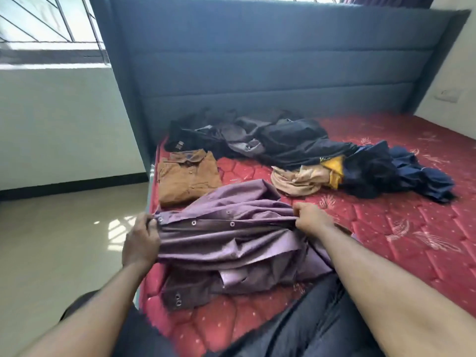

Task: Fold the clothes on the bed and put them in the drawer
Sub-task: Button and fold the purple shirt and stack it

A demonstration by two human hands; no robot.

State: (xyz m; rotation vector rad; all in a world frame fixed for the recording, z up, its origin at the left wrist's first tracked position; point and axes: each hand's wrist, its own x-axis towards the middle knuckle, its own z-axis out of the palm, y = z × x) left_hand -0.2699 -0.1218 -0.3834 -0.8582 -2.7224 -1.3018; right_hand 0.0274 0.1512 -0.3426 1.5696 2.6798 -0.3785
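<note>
A purple button shirt (231,243) lies bunched on the near left part of the red mattress (386,228). My left hand (140,240) grips its buttoned edge at the left end. My right hand (313,219) pinches the same edge at the right, and the cloth is stretched between them. A folded brown shirt (188,176) sits just behind, near the mattress's left edge. Unfolded clothes lie further back: a dark grey and black heap (257,140), a beige garment (296,182), and a navy piece with yellow (386,171).
The blue padded headboard (257,73) rises behind the clothes. Tiled floor (64,240) lies left of the bed, below a barred window. My dark-trousered legs (296,318) rest against the near edge of the mattress. No drawer is in view.
</note>
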